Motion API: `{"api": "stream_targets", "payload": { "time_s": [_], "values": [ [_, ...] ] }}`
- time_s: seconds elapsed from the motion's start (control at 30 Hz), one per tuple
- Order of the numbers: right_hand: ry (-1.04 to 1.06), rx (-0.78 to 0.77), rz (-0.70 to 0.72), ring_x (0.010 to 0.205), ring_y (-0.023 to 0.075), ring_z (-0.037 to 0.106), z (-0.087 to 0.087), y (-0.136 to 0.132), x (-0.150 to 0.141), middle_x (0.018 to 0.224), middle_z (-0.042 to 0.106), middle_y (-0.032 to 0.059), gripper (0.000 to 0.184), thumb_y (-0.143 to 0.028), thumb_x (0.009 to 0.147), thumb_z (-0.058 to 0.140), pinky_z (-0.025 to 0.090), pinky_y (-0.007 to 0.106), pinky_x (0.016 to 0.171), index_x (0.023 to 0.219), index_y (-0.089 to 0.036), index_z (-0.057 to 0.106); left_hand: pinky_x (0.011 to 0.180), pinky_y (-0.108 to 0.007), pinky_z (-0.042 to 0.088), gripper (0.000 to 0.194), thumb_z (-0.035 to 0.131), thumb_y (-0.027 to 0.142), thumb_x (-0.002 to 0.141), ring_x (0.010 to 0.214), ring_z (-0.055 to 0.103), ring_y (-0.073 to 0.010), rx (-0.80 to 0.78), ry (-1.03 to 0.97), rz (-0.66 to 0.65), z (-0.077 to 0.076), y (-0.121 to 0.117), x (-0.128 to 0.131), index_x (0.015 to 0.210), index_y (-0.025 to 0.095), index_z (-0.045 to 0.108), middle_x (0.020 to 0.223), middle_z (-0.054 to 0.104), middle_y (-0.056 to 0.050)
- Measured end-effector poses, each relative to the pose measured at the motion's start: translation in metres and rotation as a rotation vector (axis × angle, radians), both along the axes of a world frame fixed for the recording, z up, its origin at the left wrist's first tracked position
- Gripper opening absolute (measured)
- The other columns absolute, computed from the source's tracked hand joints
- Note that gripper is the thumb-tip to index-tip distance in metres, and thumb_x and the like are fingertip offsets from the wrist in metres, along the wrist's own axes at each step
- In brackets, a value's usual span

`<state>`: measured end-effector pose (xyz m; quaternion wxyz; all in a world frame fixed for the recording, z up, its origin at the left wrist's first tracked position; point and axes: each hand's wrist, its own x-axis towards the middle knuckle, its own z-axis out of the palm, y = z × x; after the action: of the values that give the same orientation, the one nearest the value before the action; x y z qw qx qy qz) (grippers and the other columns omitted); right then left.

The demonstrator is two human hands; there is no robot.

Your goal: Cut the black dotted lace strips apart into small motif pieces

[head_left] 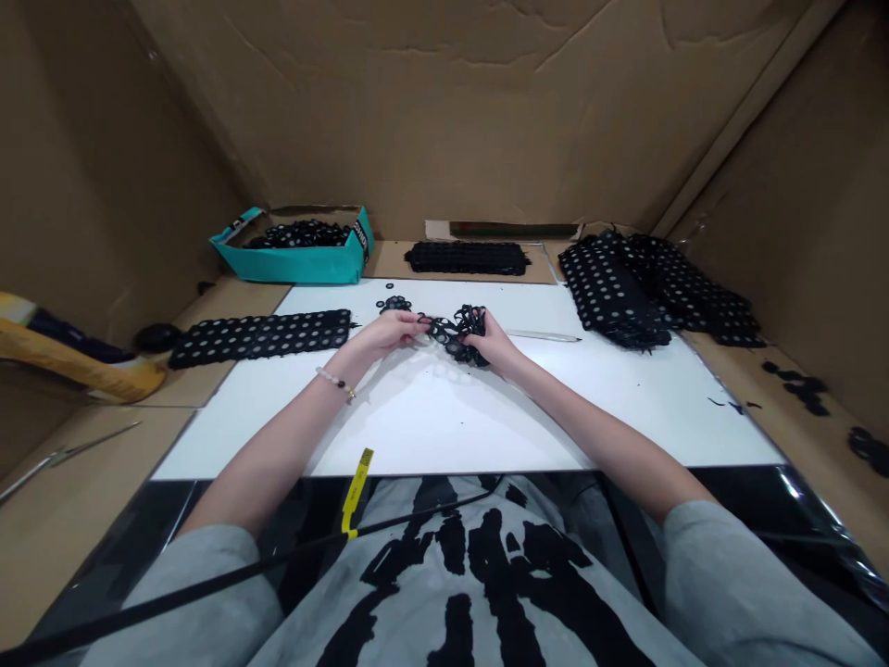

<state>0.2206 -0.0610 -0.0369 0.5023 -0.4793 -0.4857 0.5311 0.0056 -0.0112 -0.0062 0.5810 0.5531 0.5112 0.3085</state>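
Observation:
My left hand (pixel 397 331) is closed, its fingertips pinching the left end of a tangled bunch of thin black rings (pixel 455 345). My right hand (pixel 494 345) wraps its fingers around the right end of the same bunch, which stretches between both hands just above the white board (pixel 444 426). How the rings are joined is too small to make out. Beyond my left hand lies a small heap of black rings (pixel 395 304), with a couple of loose ones beside it. To the right of my right hand rests a thin white pen-like stick (pixel 545 335).
Left: a black sheet with round holes (pixel 260 338), a teal box (pixel 298 263) of black pieces, scissors-like metal tool (pixel 62 456) and yellow packet (pixel 76 352). Back: a stacked black bundle (pixel 467 257). Right: perforated black sheets (pixel 618 289) and loose rings (pixel 798 384). Cardboard walls (pixel 472 120) enclose the table.

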Motion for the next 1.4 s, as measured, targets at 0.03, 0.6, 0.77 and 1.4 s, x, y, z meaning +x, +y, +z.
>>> {"api": "stream_targets", "payload": {
  "time_s": [0.03,0.6,0.77,1.4],
  "values": [
    [0.006,-0.019,0.008,0.082,0.0205,0.062,-0.001,0.001,0.001,0.085,0.06,-0.0032,0.043,-0.023,0.059,0.062,0.058,0.043,0.074,0.098,-0.027,0.045,0.05,-0.024,0.037,0.032,0.084,0.033,0.056,0.053,0.048,-0.0088,0.038,0.008,0.093,-0.001,0.007,-0.007,0.079,0.013,0.074,0.077,0.071,-0.008],
    [0.165,-0.046,0.061,0.09,0.0188,0.065,0.01,-0.005,0.0,0.091,0.067,-0.0027,0.06,-0.021,0.052,0.077,0.052,0.042,0.091,0.099,-0.025,0.041,0.077,-0.034,0.044,0.031,0.071,0.045,0.073,0.086,0.058,-0.0246,0.728,0.522,-0.119,0.004,-0.026,0.023,0.09,0.019,0.076,0.087,0.074,-0.006],
    [0.062,0.007,0.022,0.085,0.0185,0.065,0.006,0.0,0.005,0.086,0.065,-0.0038,0.061,-0.023,0.05,0.081,0.051,0.043,0.09,0.099,-0.024,0.044,0.061,-0.029,0.044,0.028,0.064,0.041,0.076,0.064,0.061,-0.0185,0.437,0.282,0.03,-0.007,-0.011,0.016,0.077,0.015,0.076,0.072,0.073,-0.005],
    [0.211,-0.02,-0.018,0.082,0.0168,0.065,0.003,-0.003,-0.001,0.084,0.067,-0.0041,0.066,-0.024,0.048,0.085,0.053,0.038,0.085,0.099,-0.024,0.044,0.078,-0.034,0.045,0.024,0.072,0.041,0.073,0.087,0.06,-0.0233,0.77,0.466,-0.132,0.001,-0.032,0.029,0.085,0.02,0.075,0.086,0.074,-0.004]
  ]
}}
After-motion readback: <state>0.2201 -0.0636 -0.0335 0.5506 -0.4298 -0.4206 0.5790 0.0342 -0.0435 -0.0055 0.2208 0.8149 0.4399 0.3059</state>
